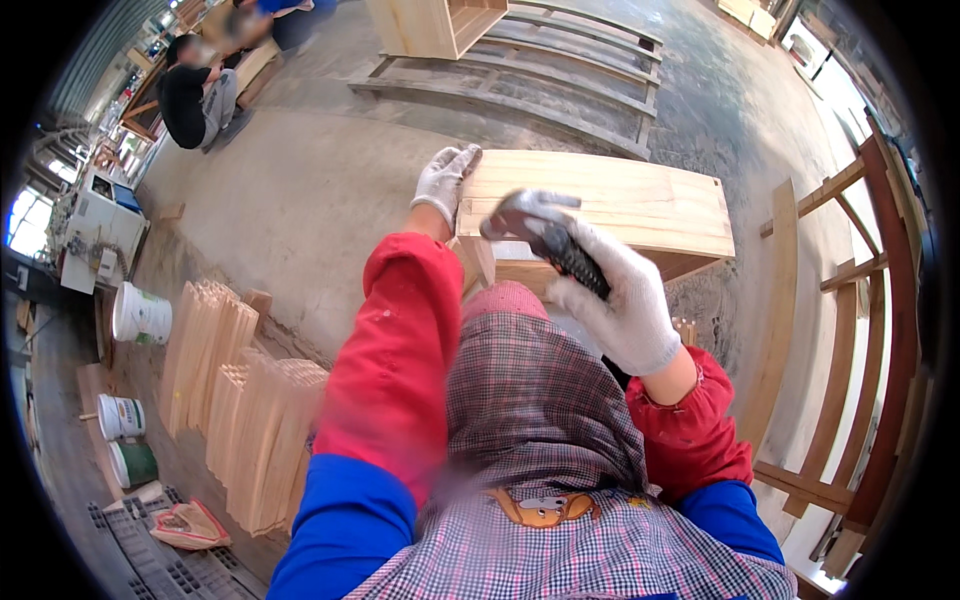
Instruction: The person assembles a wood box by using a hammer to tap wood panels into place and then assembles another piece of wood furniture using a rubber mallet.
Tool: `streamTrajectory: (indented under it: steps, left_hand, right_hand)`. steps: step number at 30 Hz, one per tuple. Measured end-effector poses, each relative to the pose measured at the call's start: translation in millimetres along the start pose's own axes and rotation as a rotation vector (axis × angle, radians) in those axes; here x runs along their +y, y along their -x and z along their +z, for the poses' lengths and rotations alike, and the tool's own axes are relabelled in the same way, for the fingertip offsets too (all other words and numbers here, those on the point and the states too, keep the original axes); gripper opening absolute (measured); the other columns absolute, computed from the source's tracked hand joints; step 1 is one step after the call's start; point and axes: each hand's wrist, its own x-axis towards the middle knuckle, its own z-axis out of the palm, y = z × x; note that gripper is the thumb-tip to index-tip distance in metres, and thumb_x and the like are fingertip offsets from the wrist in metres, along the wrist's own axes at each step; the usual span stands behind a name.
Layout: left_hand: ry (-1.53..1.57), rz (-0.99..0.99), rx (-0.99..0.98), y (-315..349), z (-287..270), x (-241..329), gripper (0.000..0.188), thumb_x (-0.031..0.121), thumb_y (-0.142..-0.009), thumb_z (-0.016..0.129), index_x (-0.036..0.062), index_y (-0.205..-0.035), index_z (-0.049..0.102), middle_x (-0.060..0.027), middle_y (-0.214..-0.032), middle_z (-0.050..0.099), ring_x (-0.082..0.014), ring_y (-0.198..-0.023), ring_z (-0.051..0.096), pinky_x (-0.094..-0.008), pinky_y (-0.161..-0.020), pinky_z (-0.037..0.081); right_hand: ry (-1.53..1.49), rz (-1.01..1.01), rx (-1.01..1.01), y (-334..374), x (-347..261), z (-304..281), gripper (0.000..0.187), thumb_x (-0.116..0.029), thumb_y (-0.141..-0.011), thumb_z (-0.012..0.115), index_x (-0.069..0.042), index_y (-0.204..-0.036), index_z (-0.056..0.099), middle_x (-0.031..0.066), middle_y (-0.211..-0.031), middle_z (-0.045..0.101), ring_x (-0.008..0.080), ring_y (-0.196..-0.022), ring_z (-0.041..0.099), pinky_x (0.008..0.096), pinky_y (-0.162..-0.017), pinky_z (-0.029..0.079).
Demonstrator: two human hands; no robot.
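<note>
A pale wooden box [600, 195] lies in front of me, its open side facing me. My left hand [442, 180], in a whitish work glove, rests with fingers extended along the box's far left corner. Over the near edge of the box, my gloved right hand [625, 300] is closed around a hand tool [560, 245] with a black textured grip and a greyish, rounded head. Motion blur and the fingers hide the tool's exact kind. The head of the tool is by the box's left part; whether it touches the wood I cannot tell.
Another wooden box [440, 28] stands on a slatted wooden pallet [560, 95] beyond. Stacked wooden boards [255, 430] and white buckets [142, 313] are at left. A wooden rack [880, 300] flanks the right. A person [195, 95] crouches at the far left.
</note>
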Motion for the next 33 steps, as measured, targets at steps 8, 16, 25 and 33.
streamTrajectory:
  steps: [8,16,25,33]
  left_hand:
    - [-0.126,-0.063,0.027,3.1,3.9,-2.0,0.017,0.031,-0.086,0.063,0.0154,-0.092,0.058,-0.0006,-0.08,0.064,-0.0173,-0.056,0.055,-0.0351,-0.04,0.039]
    - [-0.08,-0.182,-0.053,5.0,-0.9,10.0,0.02,0.022,-0.082,0.07,0.0152,-0.081,0.051,-0.0016,-0.083,0.057,-0.0198,-0.075,0.056,-0.0325,-0.05,0.043]
    - [-0.28,0.056,-0.009,7.4,-14.1,-2.1,0.021,0.025,-0.088,0.063,0.0086,-0.098,0.056,-0.002,-0.093,0.059,-0.0136,-0.082,0.056,-0.0299,-0.07,0.046]
    - [-0.353,0.166,-0.284,39.1,-20.3,-3.9,0.073,0.007,-0.084,0.064,0.0,-0.143,0.021,-0.0129,-0.146,0.029,-0.0213,-0.135,0.027,-0.0284,-0.11,0.023]
  right_hand:
    - [0.438,-0.099,-0.177,-54.7,-10.4,6.5,0.039,-0.024,-0.082,0.061,-0.003,-0.115,0.056,0.0217,-0.088,0.062,0.0392,-0.082,0.06,0.0422,-0.07,0.048]
    - [0.416,0.008,-0.201,-49.5,-12.9,11.9,0.042,-0.021,-0.078,0.063,-0.004,-0.115,0.056,0.0223,-0.091,0.063,0.0384,-0.085,0.061,0.0433,-0.071,0.048]
    - [0.34,0.019,-0.152,-32.8,-14.2,9.5,0.042,-0.02,-0.079,0.061,-0.004,-0.117,0.055,0.0221,-0.092,0.063,0.0397,-0.086,0.06,0.0421,-0.073,0.048]
    - [0.002,0.236,0.183,18.2,25.0,-29.3,0.036,-0.007,-0.08,0.062,0.001,-0.115,0.055,0.0086,-0.087,0.062,0.0134,-0.077,0.058,0.0262,-0.071,0.046]
